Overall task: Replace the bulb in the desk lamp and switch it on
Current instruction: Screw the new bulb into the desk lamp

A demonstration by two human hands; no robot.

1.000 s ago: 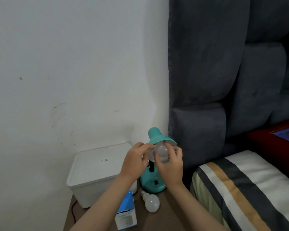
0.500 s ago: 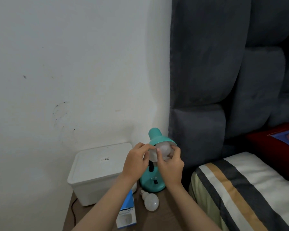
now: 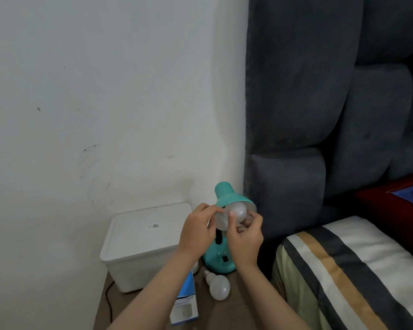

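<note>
A teal desk lamp (image 3: 221,258) stands on a brown bedside table, its shade (image 3: 229,196) tilted toward me. A white bulb (image 3: 239,211) sits inside the shade. My right hand (image 3: 244,236) has its fingertips closed around that bulb from below. My left hand (image 3: 197,228) pinches the shade's left rim. A second white bulb (image 3: 218,287) lies loose on the table in front of the lamp's base, next to a blue bulb box (image 3: 185,303).
A white lidded plastic box (image 3: 143,244) stands left of the lamp against the white wall. A black cord (image 3: 107,301) runs down the table's left side. A grey padded headboard (image 3: 296,115) and a bed with a striped cover (image 3: 343,270) fill the right.
My right hand's fingers have shifted around the bulb inside the shade. The left hand stays on the rim. The view has drifted slightly.
</note>
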